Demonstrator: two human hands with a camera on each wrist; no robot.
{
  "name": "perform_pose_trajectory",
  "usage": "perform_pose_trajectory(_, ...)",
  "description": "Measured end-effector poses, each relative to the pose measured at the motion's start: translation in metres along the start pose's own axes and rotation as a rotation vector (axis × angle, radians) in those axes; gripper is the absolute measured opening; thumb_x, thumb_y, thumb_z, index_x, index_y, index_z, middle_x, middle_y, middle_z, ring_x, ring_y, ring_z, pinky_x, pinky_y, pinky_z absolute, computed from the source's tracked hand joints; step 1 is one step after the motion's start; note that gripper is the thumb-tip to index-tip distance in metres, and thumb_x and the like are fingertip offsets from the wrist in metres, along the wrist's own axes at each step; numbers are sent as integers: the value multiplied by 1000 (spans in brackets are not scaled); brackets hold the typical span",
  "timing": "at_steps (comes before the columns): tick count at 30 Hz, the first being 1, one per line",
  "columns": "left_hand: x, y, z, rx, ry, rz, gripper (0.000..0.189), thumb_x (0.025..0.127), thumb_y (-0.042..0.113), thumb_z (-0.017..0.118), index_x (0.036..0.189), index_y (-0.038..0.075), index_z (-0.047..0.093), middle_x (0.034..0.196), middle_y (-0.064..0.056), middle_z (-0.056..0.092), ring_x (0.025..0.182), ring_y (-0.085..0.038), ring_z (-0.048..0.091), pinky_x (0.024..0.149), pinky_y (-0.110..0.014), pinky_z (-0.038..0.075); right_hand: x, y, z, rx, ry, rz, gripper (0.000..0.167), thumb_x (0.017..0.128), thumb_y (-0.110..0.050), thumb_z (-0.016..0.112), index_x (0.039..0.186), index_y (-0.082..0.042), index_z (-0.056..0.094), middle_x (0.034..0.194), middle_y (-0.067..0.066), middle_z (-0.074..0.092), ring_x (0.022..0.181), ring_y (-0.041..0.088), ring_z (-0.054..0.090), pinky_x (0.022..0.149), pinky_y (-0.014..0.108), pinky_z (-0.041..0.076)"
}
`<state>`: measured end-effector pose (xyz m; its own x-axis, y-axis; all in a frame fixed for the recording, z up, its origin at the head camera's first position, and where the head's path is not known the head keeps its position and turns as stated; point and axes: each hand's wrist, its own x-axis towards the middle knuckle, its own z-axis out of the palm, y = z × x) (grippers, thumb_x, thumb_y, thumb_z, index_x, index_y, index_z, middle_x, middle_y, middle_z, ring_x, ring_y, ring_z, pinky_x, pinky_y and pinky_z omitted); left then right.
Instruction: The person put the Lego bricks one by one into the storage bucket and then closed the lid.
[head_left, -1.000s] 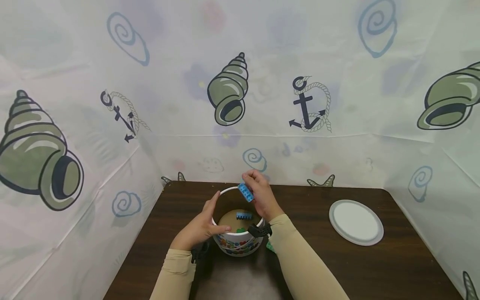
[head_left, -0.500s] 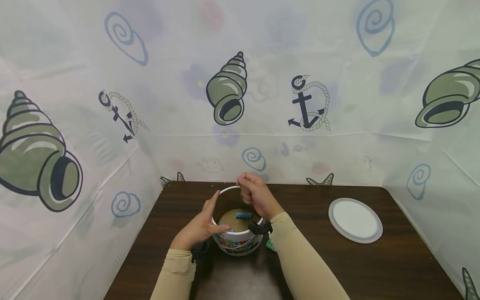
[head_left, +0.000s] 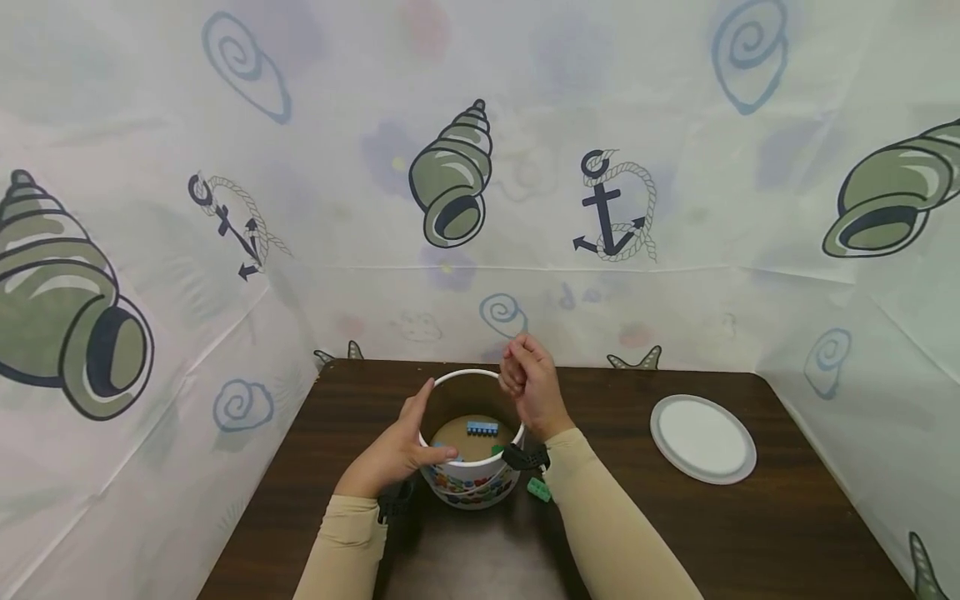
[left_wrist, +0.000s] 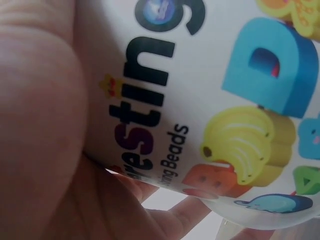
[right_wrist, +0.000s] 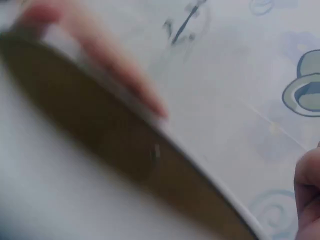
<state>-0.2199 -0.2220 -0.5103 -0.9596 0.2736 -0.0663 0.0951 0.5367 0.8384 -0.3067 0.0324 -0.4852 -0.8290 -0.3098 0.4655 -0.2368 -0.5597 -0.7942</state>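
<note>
A white tub with a colourful printed label stands upright on the table. My left hand grips its left side, thumb over the near rim and fingers spread along the outside. In the left wrist view, that hand lies against the label, which reads "String Beads". Inside the tub are a blue toy brick, part of a lighter blue piece beside my thumb, and a bit of green. My right hand is curled at the far right rim, with nothing visible in its fingers. The right wrist view blurs across the tub's inner wall.
A green toy brick lies on the dark wooden table just right of the tub, beside my right sleeve. Farther right sits a round white plate. A white printed cloth closes off the back and both sides.
My right hand has let go of the blue brick it held over the tub, then moved up and right. Light blue now shows inside near my left thumb. The left hand keeps its grip.
</note>
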Motion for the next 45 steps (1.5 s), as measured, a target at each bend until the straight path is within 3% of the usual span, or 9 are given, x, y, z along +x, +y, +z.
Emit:
perform_pose_trajectory(4, 0, 1, -1, 6, -1, -4, 132, 88, 47, 92, 178, 25, -3, 182, -22, 3, 163, -51, 23, 124, -72, 31, -20, -8, -10, -195, 3, -16, 37, 115, -23, 56, 99, 10, 56, 72, 1, 51, 67, 19, 52, 67, 28, 50)
perform_pose_trajectory(8, 2, 2, 0, -7, -5, -4, 131, 89, 45, 92, 177, 29, -4, 182, -20, 0, 162, -51, 26, 123, -71, 34, -49, -21, -28, -228, 26, 0, 33, 114, -22, 56, 101, 8, 60, 88, 3, 61, 85, 17, 61, 84, 28, 55)
perform_pose_trajectory(13, 5, 4, 3, -22, 0, -14, 132, 88, 46, 92, 177, 33, -5, 183, -16, -1, 160, -49, 30, 121, -68, 37, -92, -37, -79, -202, 94, -17, 27, 117, -17, 48, 103, -1, 63, 87, 1, 56, 78, 17, 52, 70, 33, 42)
perform_pose_trajectory(17, 7, 6, 4, -34, 20, -21, 134, 86, 49, 93, 177, 31, -4, 183, -16, -1, 163, -49, 24, 123, -70, 35, -126, -47, -129, -149, 165, 86, 29, 120, -22, 41, 107, -4, 61, 80, 2, 46, 65, 25, 33, 62, 45, 23)
perform_pose_trajectory(21, 12, 5, 5, -29, 38, -21, 135, 86, 49, 93, 177, 29, -4, 183, -18, 0, 163, -51, 24, 122, -73, 34, -159, -47, -158, -142, 282, 219, 30, 120, -27, 43, 112, -4, 60, 80, 1, 45, 65, 28, 23, 58, 44, 17)
perform_pose_trajectory(27, 17, 3, 1, -9, 40, -13, 134, 86, 50, 93, 177, 32, -5, 183, -18, -3, 164, -51, 22, 122, -73, 34, -187, -32, -160, -367, 281, 439, 26, 113, -18, 62, 126, 5, 58, 83, -3, 55, 56, 13, 37, 50, 32, 32)
perform_pose_trajectory(33, 12, 2, -3, -3, 34, -19, 133, 88, 47, 92, 177, 31, -5, 183, -19, -4, 165, -52, 18, 122, -74, 33, -189, -21, -150, -638, 201, 552, 43, 97, -22, 85, 134, -6, 68, 120, 9, 64, 59, 12, 50, 55, 26, 45)
perform_pose_trajectory(37, 7, 0, -1, -15, 22, -45, 134, 88, 45, 93, 177, 29, -6, 183, -18, -2, 161, -52, 27, 121, -71, 36, -193, -19, -144, -798, 158, 573, 44, 89, -27, 93, 128, -19, 75, 128, 11, 64, 64, 15, 54, 59, 26, 47)
perform_pose_trajectory(45, 8, 4, 5, -21, 24, -22, 134, 87, 48, 93, 177, 29, -4, 182, -21, 1, 161, -53, 28, 121, -71, 36, -194, -19, -143, -939, 173, 523, 37, 85, -17, 95, 120, -20, 82, 112, 7, 63, 64, 12, 47, 57, 24, 42)
